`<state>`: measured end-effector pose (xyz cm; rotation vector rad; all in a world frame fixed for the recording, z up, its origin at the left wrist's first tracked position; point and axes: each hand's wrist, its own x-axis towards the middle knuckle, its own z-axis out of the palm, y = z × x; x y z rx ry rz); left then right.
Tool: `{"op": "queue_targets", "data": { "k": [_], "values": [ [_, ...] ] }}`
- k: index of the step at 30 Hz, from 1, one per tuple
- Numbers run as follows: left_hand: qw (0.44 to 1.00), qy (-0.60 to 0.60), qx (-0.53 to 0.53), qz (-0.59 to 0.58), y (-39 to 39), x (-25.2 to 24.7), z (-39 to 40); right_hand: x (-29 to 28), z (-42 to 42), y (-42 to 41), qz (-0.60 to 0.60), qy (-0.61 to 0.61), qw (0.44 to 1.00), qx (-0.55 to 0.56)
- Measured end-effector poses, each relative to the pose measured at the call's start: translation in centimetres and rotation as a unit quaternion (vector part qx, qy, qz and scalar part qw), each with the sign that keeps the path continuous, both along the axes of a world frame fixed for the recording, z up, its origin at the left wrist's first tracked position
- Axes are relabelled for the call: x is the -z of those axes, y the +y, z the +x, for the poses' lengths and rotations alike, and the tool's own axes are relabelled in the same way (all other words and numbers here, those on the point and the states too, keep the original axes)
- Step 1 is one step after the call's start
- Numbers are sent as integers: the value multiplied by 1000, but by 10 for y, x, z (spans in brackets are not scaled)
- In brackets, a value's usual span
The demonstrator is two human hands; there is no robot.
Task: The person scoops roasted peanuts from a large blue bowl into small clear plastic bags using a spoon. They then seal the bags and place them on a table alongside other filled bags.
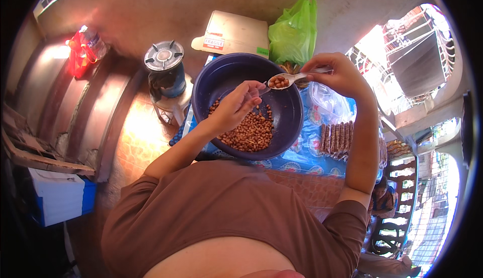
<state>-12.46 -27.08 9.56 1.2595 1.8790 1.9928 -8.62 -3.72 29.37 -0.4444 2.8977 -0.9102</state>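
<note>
My right hand [336,72] grips the handle of a pale spoon [300,76], whose bowl carries several brown peanuts [278,82]. Between the fingers of my left hand [239,102] is a small clear plastic sleeve [265,89]; its mouth is close to the spoon's tip, and I cannot tell whether they touch. Both hands are above a wide dark purple basin [288,127]. Loose peanuts [251,133] cover part of the basin's bottom, on the side nearer my body, and my left forearm hides some of them.
Right of the basin, a blue patterned tablecloth [302,161] bears filled narrow packs [336,138] and a clear plastic container [328,102]. Behind stand a cardboard box [237,33] and a green plastic bag [294,33]. A gas burner [164,56] sits at left; a person [383,199] is at far right.
</note>
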Motion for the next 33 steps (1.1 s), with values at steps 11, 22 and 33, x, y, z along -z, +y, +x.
{"op": "queue_targets", "data": {
  "k": [11,22,33],
  "values": [
    [1000,8,-23,-4,3,-2,5,-20,3,-44,203,107,973,-13],
    [998,-27,4,47,9,5,2,-21,15,-57,269,190,944,-5],
    [996,-34,-6,88,-6,3,0,128,4,-6,300,1,954,14]
  ]
}}
